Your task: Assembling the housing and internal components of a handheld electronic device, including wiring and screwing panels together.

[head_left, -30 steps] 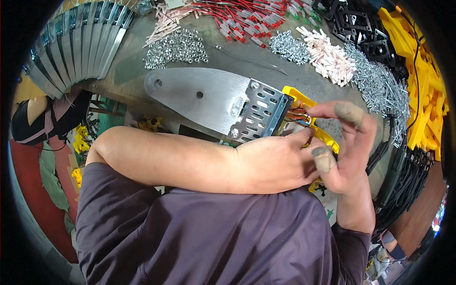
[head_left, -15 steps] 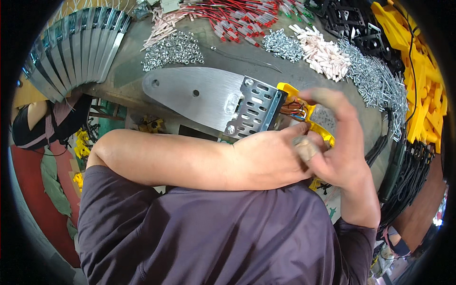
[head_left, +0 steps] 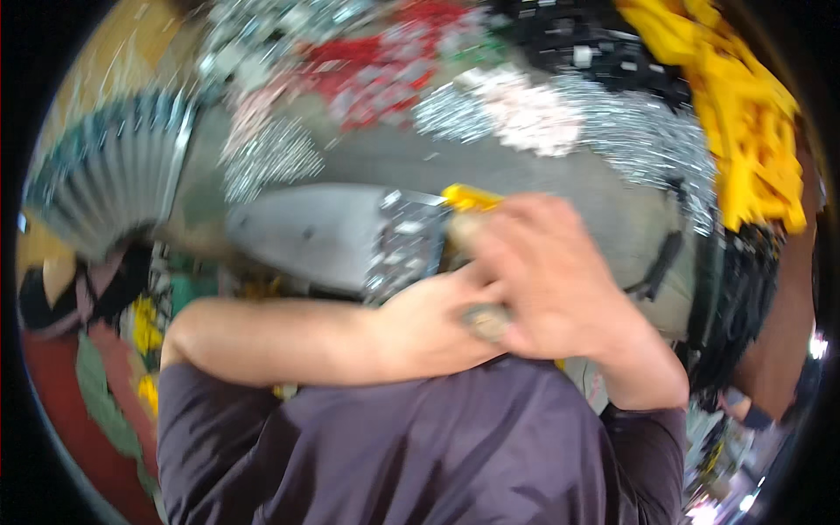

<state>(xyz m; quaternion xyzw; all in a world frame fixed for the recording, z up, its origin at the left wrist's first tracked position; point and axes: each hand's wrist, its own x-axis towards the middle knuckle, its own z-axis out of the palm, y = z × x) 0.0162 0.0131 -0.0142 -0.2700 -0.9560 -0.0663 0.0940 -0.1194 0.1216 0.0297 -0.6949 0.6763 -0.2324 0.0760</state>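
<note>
Metal plate (head_left: 337, 249): at the near side of the desk (head_left: 376, 162), rounded end to the left, square end toward the hands.
Slotted bracket (head_left: 404, 241): on the metal plate's square end, blurred.
Yellow part (head_left: 471, 198): just beyond the metal plate's right end, mostly covered by the hands.
Left hand (head_left: 437, 319): at the metal plate's near right corner, back of the hand upward; its fingers are tucked beneath the other hand, so I cannot tell whether they grasp anything.
Right hand (head_left: 542, 271): to the right of the metal plate, over the yellow part, fingers bent; blur and overlap mean I cannot tell whether they grasp it.
Thumb cover (head_left: 487, 324): brownish, on the right thumb, right of the metal plate's near corner.
Nuts (head_left: 273, 159): heaped just beyond the metal plate's rounded end.
Red wires (head_left: 385, 74): well beyond the metal plate's middle.
Pale pink pieces (head_left: 534, 118): beyond the metal plate and to its right, between two heaps of silver screws (head_left: 647, 131).
Black brackets (head_left: 595, 48): farther out than those screws, right of the metal plate.
Yellow pile (head_left: 757, 140): well apart, far right of the metal plate.
Metal strips (head_left: 114, 184): fanned out, left of the metal plate.
</note>
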